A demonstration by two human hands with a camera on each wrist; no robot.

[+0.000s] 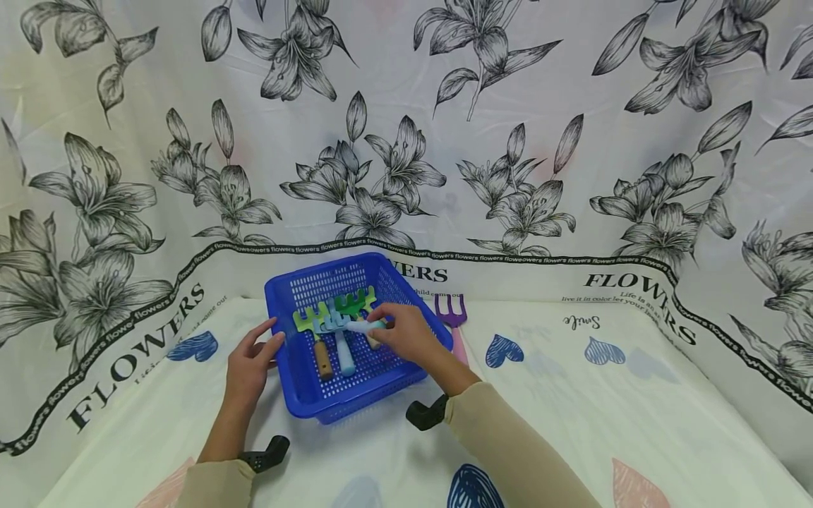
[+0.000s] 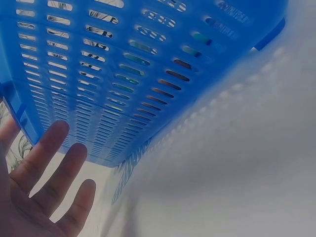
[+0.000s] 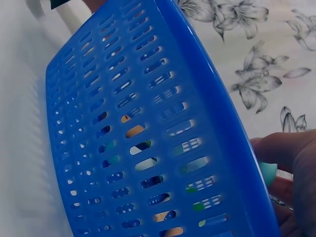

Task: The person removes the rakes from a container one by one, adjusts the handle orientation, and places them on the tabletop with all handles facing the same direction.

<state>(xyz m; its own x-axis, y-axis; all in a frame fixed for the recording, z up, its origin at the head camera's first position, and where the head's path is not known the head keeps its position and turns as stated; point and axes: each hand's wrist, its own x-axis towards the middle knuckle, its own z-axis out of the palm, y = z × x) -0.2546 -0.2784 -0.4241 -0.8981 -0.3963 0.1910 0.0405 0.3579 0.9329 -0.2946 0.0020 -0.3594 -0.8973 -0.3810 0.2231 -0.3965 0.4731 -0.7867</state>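
A blue plastic basket (image 1: pixel 356 403) with slotted walls holds several small toy garden rakes. Among them are a light-green rake with a brown handle (image 1: pixel 322 360), a light-blue rake (image 1: pixel 345 356) and a green rake (image 1: pixel 349 303). Over the basket, my right hand (image 1: pixel 406 331) pinches a small tool with a pale handle (image 1: pixel 362 327) and a teal end (image 3: pixel 268 173); its head is hard to make out. My left hand (image 1: pixel 250 363) touches the basket's left rim, its fingers (image 2: pixel 74 163) extended and spread beside the outer wall.
A purple rake (image 1: pixel 451 314) with a pink handle stands outside the basket, by its right side. Behind rises a white cloth (image 1: pixel 508 141) printed with black flowers. The same kind of pale cloth, with blue hearts (image 1: pixel 504 351), covers the table.
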